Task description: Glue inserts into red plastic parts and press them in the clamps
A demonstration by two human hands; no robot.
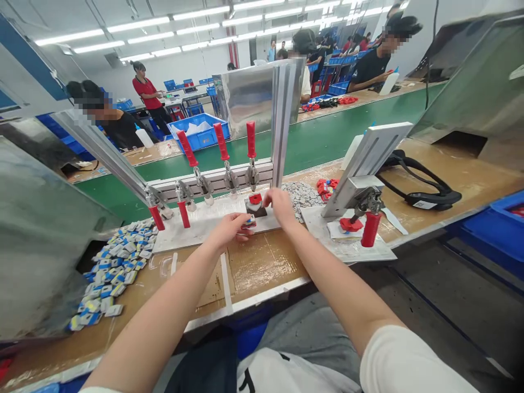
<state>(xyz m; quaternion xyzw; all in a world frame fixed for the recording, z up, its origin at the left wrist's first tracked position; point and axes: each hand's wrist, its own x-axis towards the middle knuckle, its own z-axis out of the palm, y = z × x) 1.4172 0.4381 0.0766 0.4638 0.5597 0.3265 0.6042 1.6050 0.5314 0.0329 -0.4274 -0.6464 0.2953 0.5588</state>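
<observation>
Brown worktop (270,267) shines nearest me; above it my left hand (229,228) pinches a small red-and-white piece (250,222). Just beyond, my right hand (280,206) reaches to the dark block (259,212); whether those fingers grip anything, I cannot tell. A red-topped part (255,199) sits on that block, the pinched piece off it, so I'd judge this round midway. Grey bits (303,197) heaped behind suggest plenty left. Past the red-handled clamps (221,142) runs a green belt (319,141).
</observation>
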